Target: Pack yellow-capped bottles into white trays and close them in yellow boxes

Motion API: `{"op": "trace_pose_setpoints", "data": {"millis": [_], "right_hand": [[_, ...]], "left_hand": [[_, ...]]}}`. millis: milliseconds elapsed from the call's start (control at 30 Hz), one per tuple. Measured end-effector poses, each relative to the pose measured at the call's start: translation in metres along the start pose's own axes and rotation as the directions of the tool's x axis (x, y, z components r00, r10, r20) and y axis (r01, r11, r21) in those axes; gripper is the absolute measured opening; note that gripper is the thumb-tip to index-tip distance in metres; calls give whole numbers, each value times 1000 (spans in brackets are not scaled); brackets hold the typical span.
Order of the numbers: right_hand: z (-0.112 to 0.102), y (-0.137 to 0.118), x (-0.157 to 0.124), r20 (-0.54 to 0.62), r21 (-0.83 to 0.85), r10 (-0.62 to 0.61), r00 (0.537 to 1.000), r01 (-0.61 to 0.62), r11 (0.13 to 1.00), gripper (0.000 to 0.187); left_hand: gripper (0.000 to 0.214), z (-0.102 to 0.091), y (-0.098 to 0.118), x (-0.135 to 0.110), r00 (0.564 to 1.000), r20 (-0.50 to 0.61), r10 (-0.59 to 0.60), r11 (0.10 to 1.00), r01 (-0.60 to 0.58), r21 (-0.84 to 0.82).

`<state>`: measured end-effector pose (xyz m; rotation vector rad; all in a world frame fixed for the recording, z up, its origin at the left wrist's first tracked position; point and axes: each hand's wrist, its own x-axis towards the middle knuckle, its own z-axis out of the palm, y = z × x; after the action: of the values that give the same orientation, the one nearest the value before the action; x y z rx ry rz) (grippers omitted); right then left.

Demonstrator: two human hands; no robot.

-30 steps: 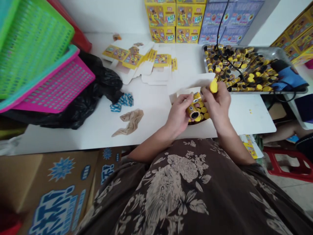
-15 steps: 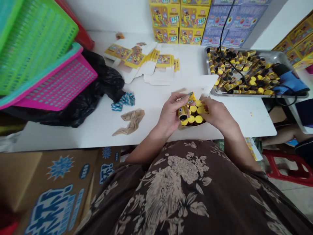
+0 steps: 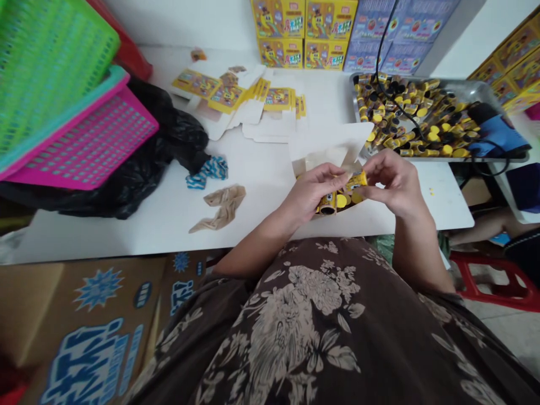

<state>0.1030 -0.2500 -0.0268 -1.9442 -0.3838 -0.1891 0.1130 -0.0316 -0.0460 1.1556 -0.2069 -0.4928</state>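
Observation:
My left hand [image 3: 311, 191] is closed around a small yellow tube with a black end [image 3: 328, 203], held just above an open carton [image 3: 320, 158] packed with yellow-capped tubes. My right hand [image 3: 392, 181] pinches another yellow tube [image 3: 356, 180] between thumb and fingers, right beside the left hand. Both hands hover over the carton at the front edge of the white table [image 3: 261, 185].
A metal tray [image 3: 481, 89] full of yellow and black tubes sits at the back right, with a blue heat gun [image 3: 498, 132] and its cord on it. Flat yellow cartons [image 3: 236, 98], a black bag [image 3: 160, 152], coloured baskets [image 3: 63, 112] and stacked boxes [image 3: 307, 34] surround the table.
My right hand came down from holding a yellow cap, went into the carton, and now pinches a tube. The left hand stays closed on its tube.

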Motion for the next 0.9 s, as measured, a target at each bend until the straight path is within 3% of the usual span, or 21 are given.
{"op": "trace_pose_setpoints", "data": {"millis": [133,200,300,433,633,767,900], "right_hand": [[-14,-1,-12,73,-377,16,997,13,926,24],[-14,-5,-16,155,-563,31,987,63,824,18],[-9,-9,-15,219,-683,31,975,130,718,16],[1,-7,-9,234,-705,17,972,158,692,15],[5,9,-13,261,-699,13,965,179,693,9],[0,6,-15,198,-570,-48,979,155,807,8],[10,-2,-11,112,-369,-125,986,158,916,31]], "left_hand": [[27,-12,1,3,981,-129,147,983,-130,126],[24,-18,1,5,979,-109,174,968,-150,200],[23,-25,3,9,974,-96,206,946,-172,276],[24,-27,4,11,957,-135,256,933,-209,292],[23,-22,0,8,976,-152,158,959,-115,258],[20,-12,-3,11,981,-165,104,979,-72,189],[25,3,-11,18,979,-130,158,980,-139,145]]}}
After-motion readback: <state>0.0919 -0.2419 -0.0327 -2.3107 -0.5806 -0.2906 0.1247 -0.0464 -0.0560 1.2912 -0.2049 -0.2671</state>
